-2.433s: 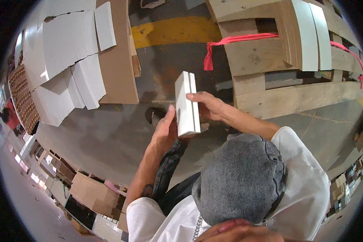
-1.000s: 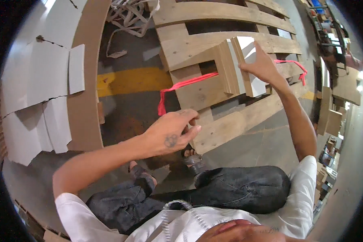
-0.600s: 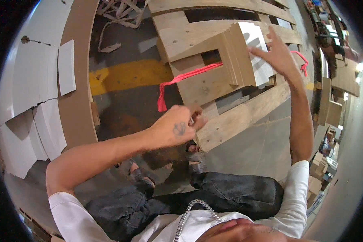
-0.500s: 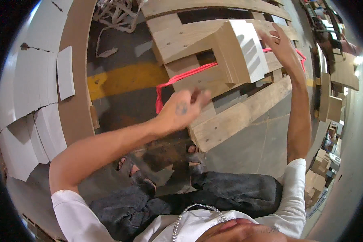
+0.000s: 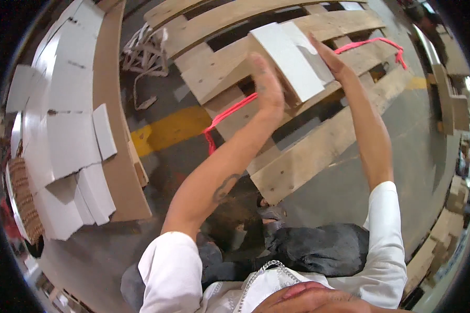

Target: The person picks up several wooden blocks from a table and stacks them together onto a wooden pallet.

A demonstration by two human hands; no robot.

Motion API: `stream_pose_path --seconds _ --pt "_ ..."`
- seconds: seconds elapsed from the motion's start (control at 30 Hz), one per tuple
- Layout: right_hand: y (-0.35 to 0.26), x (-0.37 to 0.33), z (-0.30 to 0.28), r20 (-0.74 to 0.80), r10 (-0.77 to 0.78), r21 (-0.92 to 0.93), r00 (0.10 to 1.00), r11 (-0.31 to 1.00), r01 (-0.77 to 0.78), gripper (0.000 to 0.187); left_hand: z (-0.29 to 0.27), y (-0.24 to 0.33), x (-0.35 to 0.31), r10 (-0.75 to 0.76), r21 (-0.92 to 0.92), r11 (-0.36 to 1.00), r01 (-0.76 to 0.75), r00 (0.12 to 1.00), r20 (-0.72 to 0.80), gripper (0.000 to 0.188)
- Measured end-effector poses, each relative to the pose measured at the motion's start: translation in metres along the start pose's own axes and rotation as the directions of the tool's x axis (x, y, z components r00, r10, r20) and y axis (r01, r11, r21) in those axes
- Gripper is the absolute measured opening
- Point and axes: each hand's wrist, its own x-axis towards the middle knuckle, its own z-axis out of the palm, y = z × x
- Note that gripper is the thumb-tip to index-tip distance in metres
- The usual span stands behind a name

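A small stack of cardboard pieces (image 5: 290, 62), white on top and brown along its side, sits on a wooden pallet (image 5: 290, 169). My left hand (image 5: 267, 88) is upright against or close beside its left side, fingers stretched and slightly blurred. Flat along the right side, my right hand (image 5: 329, 58) has its fingers extended, touching or nearly touching the white pieces. A pink cord (image 5: 230, 112) runs across the pallet beneath the stack, and its loose ends come out on both sides. The underside of the stack is hidden.
Large white and brown cardboard sheets (image 5: 75, 122) stand at the left. Tangled pale strapping (image 5: 143, 57) lies on the floor beyond them, near a yellow floor stripe (image 5: 167, 130). More cardboard (image 5: 444, 99) is at the right. My feet are close to the pallet's near corner.
My left hand has moved forward and up to the left side of the stack. My right hand has lowered onto or near its right side. The stack looks turned and more closely gathered.
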Motion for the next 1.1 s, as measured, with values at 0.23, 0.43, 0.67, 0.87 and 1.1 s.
stream_pose_path --seconds 0.23,0.43,0.67,0.87,1.1 --pt "0.009 0.016 -0.014 0.1 0.092 0.123 0.991 0.987 -0.104 0.065 0.022 -0.038 0.023 -0.017 0.228 0.972 0.058 0.984 -0.179 0.098" --pt "0.021 0.033 -0.05 -0.078 -0.268 -0.351 0.96 0.909 0.225 0.057 -0.03 0.005 0.005 -0.041 0.463 0.867 0.186 0.951 -0.306 0.094" --pt "-0.093 -0.087 0.059 -0.063 -0.832 -0.639 0.551 0.457 0.618 0.039 -0.127 0.23 -0.168 -0.051 0.339 0.894 -0.294 0.685 0.727 0.03" --pt "-0.129 -0.142 0.198 0.345 -0.667 -0.402 0.66 0.531 0.746 0.039 -0.124 0.286 -0.231 0.23 -0.175 0.962 -0.209 0.277 0.933 0.038" --pt "-0.132 -0.169 0.352 0.713 -0.319 -0.476 0.624 0.434 0.765 0.034 -0.215 0.281 -0.261 0.536 -0.468 0.821 -0.326 0.161 0.829 0.035"
